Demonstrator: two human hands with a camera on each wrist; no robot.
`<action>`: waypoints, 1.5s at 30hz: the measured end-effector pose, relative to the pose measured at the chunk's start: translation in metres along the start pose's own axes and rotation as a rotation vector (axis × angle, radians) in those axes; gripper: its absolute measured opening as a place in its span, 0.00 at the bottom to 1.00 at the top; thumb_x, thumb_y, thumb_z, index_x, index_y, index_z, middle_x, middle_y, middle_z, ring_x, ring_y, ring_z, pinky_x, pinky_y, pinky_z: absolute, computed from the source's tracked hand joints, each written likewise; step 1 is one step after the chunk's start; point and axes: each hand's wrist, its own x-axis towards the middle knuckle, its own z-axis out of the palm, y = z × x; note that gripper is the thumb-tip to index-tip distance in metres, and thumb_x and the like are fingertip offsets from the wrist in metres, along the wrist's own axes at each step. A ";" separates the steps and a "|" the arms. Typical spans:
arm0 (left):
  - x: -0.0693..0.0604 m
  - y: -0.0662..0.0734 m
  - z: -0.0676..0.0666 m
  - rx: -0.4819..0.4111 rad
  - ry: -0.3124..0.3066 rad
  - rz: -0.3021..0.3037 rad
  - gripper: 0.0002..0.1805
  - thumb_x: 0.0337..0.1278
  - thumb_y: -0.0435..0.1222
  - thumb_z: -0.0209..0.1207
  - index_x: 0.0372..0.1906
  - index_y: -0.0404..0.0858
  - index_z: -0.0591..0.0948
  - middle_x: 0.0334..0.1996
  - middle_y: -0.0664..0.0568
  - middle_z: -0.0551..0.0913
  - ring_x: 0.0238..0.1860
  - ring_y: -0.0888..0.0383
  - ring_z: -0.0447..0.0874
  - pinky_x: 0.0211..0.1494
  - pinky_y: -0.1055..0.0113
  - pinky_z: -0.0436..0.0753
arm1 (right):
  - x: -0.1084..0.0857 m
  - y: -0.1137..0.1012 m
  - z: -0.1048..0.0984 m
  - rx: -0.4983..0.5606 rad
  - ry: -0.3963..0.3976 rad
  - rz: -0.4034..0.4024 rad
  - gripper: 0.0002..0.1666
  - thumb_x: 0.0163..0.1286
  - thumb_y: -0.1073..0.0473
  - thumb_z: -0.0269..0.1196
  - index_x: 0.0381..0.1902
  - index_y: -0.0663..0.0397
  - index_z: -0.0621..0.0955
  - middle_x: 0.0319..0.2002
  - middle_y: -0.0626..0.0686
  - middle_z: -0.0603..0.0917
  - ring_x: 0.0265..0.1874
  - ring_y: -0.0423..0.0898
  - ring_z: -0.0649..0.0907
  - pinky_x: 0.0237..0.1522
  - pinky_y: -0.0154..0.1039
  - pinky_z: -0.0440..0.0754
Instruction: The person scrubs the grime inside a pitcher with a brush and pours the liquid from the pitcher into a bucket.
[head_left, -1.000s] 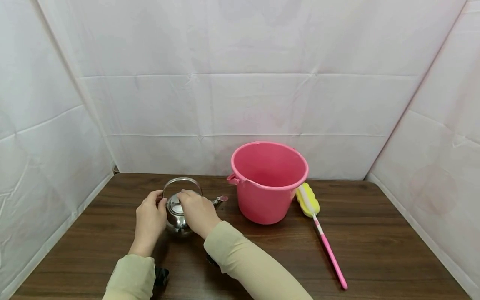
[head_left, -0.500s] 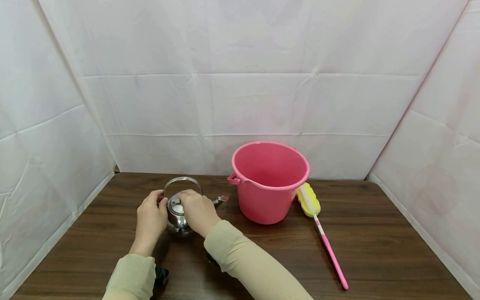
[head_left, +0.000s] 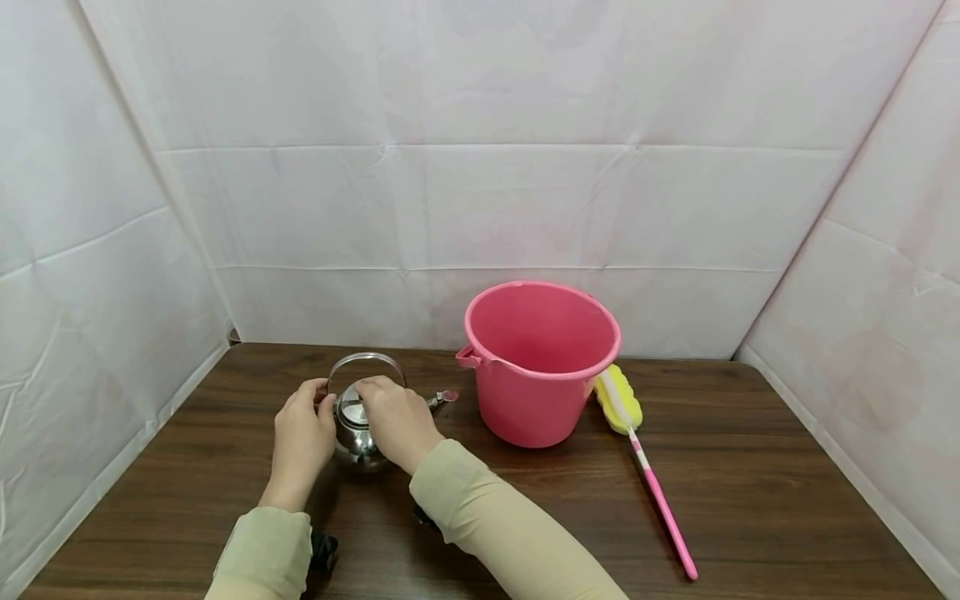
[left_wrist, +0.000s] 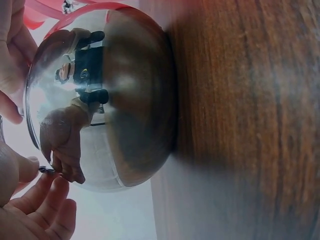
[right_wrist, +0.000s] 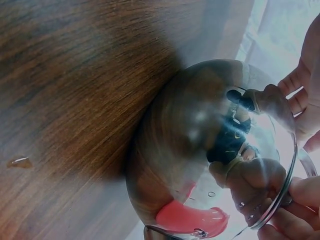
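Note:
A shiny steel kettle (head_left: 357, 450) stands upright on the left part of the table, its spout toward the bucket and its hoop handle (head_left: 366, 357) raised. My left hand (head_left: 302, 437) pinches the kettle's left side near the foot of the handle; in the left wrist view its fingers (left_wrist: 52, 202) meet at a small metal fitting. From above, my right hand (head_left: 401, 423) grips the top of the round lid (head_left: 352, 408), covering the knob. The right wrist view shows the fingertips just over the lid rim (right_wrist: 280, 200). Whether the lid is seated or slightly raised, I cannot tell.
Right of the kettle stands a pink bucket (head_left: 532, 408). Beside it lies a brush with a yellow sponge head (head_left: 619, 400) and a pink handle (head_left: 667, 517). A small wet drop (right_wrist: 20, 162) is on the wooden table (head_left: 750, 467). White sheets (head_left: 510, 200) hang around the table.

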 end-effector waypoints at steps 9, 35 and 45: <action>-0.001 0.001 0.000 -0.006 -0.010 -0.010 0.15 0.65 0.28 0.51 0.52 0.25 0.74 0.43 0.29 0.79 0.44 0.37 0.80 0.46 0.46 0.78 | -0.001 0.002 -0.003 -0.011 0.028 -0.015 0.14 0.70 0.60 0.57 0.51 0.49 0.82 0.48 0.48 0.85 0.37 0.41 0.86 0.30 0.31 0.83; -0.003 -0.001 0.003 0.001 0.033 0.013 0.14 0.64 0.28 0.52 0.51 0.25 0.75 0.42 0.30 0.80 0.42 0.37 0.81 0.44 0.47 0.79 | -0.014 0.001 -0.012 0.078 0.056 -0.056 0.13 0.68 0.58 0.59 0.49 0.52 0.82 0.49 0.48 0.84 0.41 0.39 0.86 0.35 0.27 0.82; -0.004 0.001 0.002 0.010 0.027 0.014 0.14 0.64 0.28 0.52 0.52 0.25 0.75 0.42 0.29 0.80 0.42 0.37 0.81 0.43 0.46 0.79 | -0.019 0.001 -0.015 0.067 0.065 -0.073 0.13 0.68 0.57 0.60 0.49 0.51 0.82 0.47 0.47 0.85 0.44 0.39 0.85 0.38 0.28 0.82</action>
